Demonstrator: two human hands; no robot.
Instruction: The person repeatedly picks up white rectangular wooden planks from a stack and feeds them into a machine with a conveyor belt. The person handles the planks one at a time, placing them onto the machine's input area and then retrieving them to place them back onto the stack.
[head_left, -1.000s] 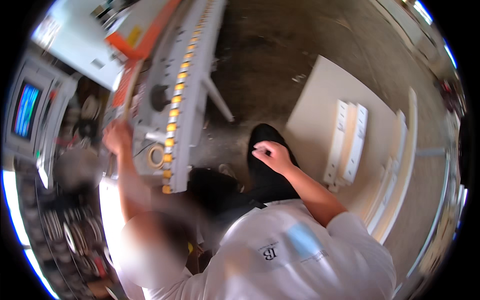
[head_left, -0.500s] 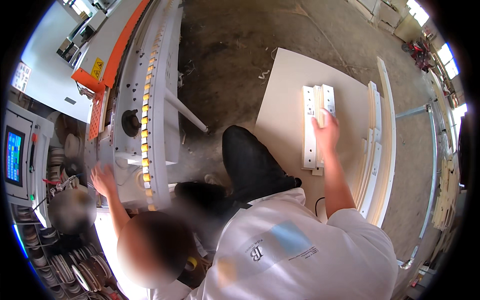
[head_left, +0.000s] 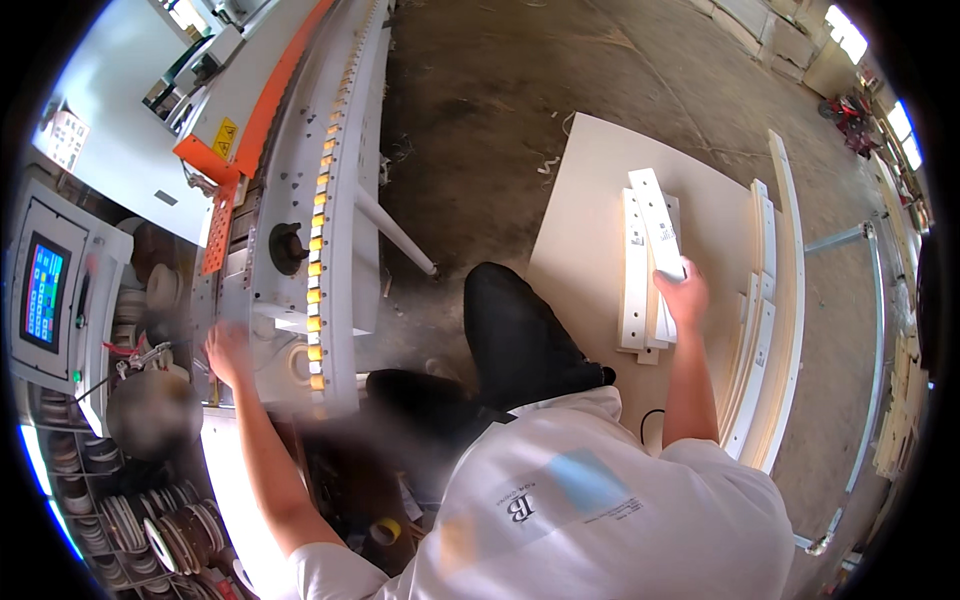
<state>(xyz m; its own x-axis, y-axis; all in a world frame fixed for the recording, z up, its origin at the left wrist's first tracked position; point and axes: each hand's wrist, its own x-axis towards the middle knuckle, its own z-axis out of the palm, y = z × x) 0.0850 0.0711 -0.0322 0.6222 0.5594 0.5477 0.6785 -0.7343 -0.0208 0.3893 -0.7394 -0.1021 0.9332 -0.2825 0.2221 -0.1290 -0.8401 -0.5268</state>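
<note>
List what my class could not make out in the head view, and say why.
Head view: part of the white strip, covered by the right hand holding it.
Head view: parts of the strips beneath, hidden by that strip.
Head view: whether the left hand touches the machine; blur.
Head view: the end of the yellow rollers, cut by the top edge.

The orange guard [head_left: 262, 125] carries a yellow warning label [head_left: 223, 138] with a dark triangle sign. The screen [head_left: 46, 291] of the control panel [head_left: 68, 350] displays coloured keys on blue; their lettering is too small to read. The sheet [head_left: 66, 137] on the white cover [head_left: 125, 125] bears illegible marks. Small dark print marks the white strips [head_left: 654, 208]. The shirt [head_left: 650, 520] shows large dark lettering and finer lines between blue and orange patches.
</note>
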